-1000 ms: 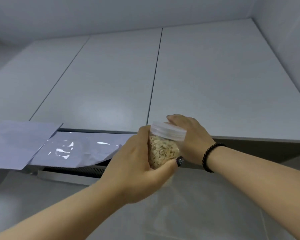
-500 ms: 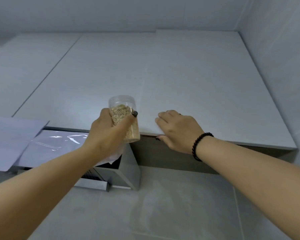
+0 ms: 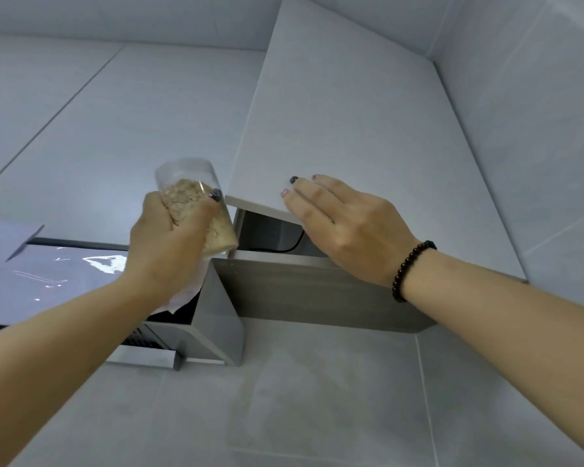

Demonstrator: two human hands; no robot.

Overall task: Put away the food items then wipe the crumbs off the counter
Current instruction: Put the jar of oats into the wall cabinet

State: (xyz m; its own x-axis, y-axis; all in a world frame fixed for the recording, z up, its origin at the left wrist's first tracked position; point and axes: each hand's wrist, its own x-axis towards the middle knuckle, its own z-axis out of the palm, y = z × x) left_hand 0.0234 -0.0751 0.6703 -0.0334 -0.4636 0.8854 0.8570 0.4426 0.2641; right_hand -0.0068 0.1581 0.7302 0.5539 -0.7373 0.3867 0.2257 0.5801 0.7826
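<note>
Door (image 3: 351, 129) of the upper cabinet hangs ajar, the right hand (image 3: 344, 224) hooked over its lower edge. Left hand (image 3: 169, 237), at nine o'clock of it, has its grip clamped on the oat jar (image 3: 196, 203). Swing the door wide before lifting the jar in, upright.

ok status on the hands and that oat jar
Left hand grips oat jar. Right hand on cabinet door bottom edge, door ajar. Jar not yet inside.
</note>
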